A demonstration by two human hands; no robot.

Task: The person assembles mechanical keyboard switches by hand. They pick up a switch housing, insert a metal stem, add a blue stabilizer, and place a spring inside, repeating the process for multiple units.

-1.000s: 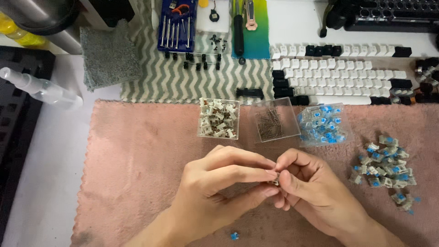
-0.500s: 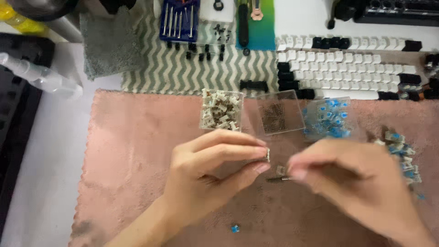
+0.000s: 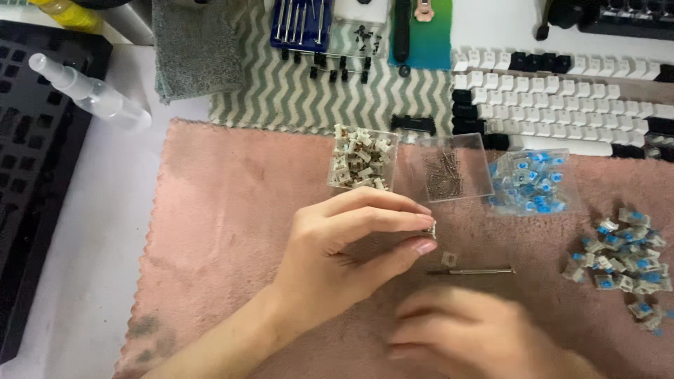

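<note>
Nearest the camera, the right hand [image 3: 470, 333] is seen blurred above the pink mat [image 3: 225, 210], its grip impossible to tell. Just beyond it on the mat a thin metal tool [image 3: 472, 270] is laid flat. The left hand [image 3: 344, 260] is held over the mat, a small switch part [image 3: 431, 229] pinched between thumb and fingertips. Farther along the mat, three clear boxes [image 3: 453, 167] are set side by side, with a heap of blue switches [image 3: 621, 256] to their right.

On the mat [image 3: 232, 210] before me, three boxes sit in a row behind my left hand [image 3: 344, 260]. A thin tool [image 3: 472, 270] lies right of it; a switch pile [image 3: 621, 256] lies farther right.
</note>
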